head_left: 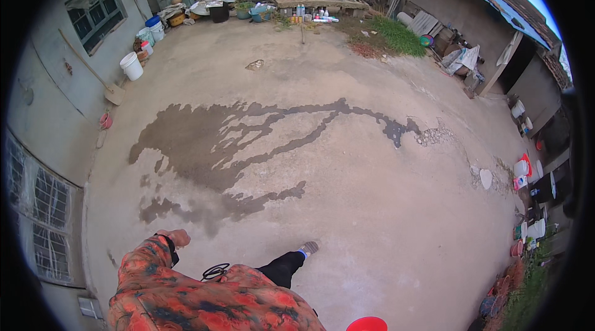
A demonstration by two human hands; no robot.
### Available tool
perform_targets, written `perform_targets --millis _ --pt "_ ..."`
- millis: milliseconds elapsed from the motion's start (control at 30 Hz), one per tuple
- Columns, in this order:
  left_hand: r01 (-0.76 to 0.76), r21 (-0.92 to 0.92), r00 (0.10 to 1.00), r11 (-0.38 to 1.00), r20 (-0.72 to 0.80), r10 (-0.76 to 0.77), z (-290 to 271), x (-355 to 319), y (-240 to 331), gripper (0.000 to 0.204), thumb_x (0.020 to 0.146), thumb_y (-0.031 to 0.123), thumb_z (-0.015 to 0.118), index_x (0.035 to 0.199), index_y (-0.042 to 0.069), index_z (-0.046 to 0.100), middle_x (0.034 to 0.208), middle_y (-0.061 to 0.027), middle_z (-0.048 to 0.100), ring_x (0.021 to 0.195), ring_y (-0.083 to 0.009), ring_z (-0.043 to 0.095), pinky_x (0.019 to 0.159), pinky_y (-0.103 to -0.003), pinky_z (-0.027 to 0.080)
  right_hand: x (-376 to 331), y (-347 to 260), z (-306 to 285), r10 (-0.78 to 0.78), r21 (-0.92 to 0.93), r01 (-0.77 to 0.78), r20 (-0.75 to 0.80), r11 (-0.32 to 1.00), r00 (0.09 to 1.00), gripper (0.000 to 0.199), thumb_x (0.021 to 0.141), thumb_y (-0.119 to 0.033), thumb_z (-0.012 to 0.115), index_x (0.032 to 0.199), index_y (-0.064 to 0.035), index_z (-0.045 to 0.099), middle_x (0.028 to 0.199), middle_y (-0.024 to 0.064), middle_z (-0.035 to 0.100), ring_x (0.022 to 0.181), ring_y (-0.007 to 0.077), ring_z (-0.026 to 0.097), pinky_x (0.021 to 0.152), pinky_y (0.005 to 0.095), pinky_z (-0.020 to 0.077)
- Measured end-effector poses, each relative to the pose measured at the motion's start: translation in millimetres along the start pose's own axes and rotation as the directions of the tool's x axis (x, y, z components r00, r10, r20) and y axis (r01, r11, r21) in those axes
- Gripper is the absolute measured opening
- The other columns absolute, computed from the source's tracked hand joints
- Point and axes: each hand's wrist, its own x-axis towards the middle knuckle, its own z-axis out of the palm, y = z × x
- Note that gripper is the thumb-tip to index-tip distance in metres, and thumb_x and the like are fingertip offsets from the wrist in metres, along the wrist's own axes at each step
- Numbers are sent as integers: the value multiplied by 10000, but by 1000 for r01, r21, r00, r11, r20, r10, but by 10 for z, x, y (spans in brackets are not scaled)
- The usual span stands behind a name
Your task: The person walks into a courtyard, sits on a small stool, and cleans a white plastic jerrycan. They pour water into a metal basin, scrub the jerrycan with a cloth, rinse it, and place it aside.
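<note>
My left hand (180, 237) shows past the cuff of a red patterned sleeve (145, 250), over the concrete ground. Its fingers look curled together, and nothing is visible in them. My right hand is out of the picture. At the lower edge, to the right of my body, part of a red round container (367, 324) shows; what supports it is hidden. One leg in black trousers (282, 270) ends in a shoe (309, 247) on the concrete. A black looped cord (215, 271) lies against my clothing.
A dark wet patch (186, 139) spreads over the concrete, with streaks running right to broken ground (437, 135). Along the left wall stand a white bucket (131, 66) and a shovel (114, 93). Bottles and basins line the back; buckets (522, 168) and clutter edge the right.
</note>
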Motion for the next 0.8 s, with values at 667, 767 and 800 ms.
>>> perform_targets --millis 667,767,800 --pt "-491 62 757 869 -464 461 -4557 859 6120 196 771 180 527 839 87 685 844 -179 684 803 -410 643 713 -498 506 2959 892 -2878 59 102 -48 -105 994 993 410 769 -332 630 1047 -31 607 815 228 675 791 361 676 683 500 524" --pt "-275 63 903 959 -326 280 -4254 761 6282 235 779 204 523 866 86 706 874 -153 702 831 -375 667 750 -480 521 3356 1342 -3522 80 121 -64 -138 991 987 381 760 -316 630 998 -20 615 801 231 670 775 372 671 672 503 519" --pt "-168 -2 940 986 -302 159 -4145 733 6311 243 777 216 523 868 85 707 878 -144 706 848 -361 673 779 -472 526 3468 1479 -3723 89 130 -69 -154 989 984 371 757 -311 630 982 -17 618 796 232 669 770 376 670 669 504 518"
